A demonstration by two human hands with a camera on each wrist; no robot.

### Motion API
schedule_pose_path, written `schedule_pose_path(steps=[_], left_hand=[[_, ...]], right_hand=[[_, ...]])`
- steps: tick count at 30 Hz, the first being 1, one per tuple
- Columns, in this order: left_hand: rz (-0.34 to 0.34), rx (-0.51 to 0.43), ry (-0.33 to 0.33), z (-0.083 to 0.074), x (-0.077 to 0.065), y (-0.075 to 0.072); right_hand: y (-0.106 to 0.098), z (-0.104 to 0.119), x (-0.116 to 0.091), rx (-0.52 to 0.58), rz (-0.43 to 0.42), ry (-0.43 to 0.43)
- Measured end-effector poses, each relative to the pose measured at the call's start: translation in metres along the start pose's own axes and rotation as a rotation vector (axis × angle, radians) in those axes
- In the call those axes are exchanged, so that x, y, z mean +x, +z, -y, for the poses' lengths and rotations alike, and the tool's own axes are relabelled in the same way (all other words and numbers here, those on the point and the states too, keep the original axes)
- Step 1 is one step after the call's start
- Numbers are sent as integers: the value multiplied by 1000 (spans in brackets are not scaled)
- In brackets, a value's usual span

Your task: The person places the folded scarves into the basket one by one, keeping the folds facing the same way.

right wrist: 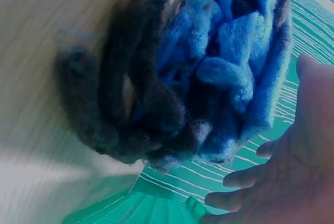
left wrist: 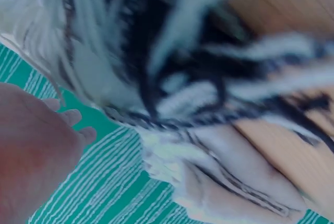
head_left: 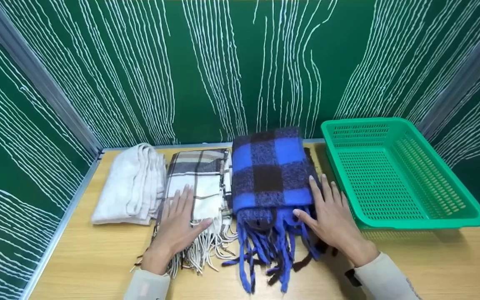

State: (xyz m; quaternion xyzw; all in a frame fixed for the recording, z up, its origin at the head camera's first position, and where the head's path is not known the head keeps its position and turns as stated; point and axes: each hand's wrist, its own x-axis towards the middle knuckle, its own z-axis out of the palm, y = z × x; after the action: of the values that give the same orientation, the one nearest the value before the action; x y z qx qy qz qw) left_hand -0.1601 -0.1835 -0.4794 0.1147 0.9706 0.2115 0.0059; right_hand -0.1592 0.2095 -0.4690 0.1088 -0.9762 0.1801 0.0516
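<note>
A folded blue and black checked scarf (head_left: 271, 171) with thick fringe lies in the middle of the table. My right hand (head_left: 333, 218) is at its right edge, fingers extended, thumb over the fringe; whether it touches the cloth I cannot tell. To the left lies a folded white, grey and brown plaid scarf (head_left: 206, 187) with thin tassels. Over its left part is my left hand (head_left: 177, 225), fingers straight and thumb spread. The left wrist view shows that hand (left wrist: 36, 151) beside the tassels. Farther left sits a folded white cloth (head_left: 127, 185).
A green perforated plastic basket (head_left: 423, 223) stands on the right of the wooden table (head_left: 73, 258), close to my right hand. Green panels (head_left: 261, 62) with wavy white lines rise behind and on both sides, joined by grey posts.
</note>
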Motion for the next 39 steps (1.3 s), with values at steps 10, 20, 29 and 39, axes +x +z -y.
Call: schedule_pose_path(steps=[10, 20, 29, 39], left_hand=[[10, -104, 25, -27, 5, 7], [-16, -173, 20, -46, 11, 15], [-22, -183, 51, -59, 15, 22], [-41, -209, 65, -76, 26, 27]], right_hand=[[-2, 3, 5, 54, -2, 29], [-4, 7, 16, 160, -68, 69], [-2, 9, 24, 152, -83, 134], [-1, 12, 32, 169, -80, 185]])
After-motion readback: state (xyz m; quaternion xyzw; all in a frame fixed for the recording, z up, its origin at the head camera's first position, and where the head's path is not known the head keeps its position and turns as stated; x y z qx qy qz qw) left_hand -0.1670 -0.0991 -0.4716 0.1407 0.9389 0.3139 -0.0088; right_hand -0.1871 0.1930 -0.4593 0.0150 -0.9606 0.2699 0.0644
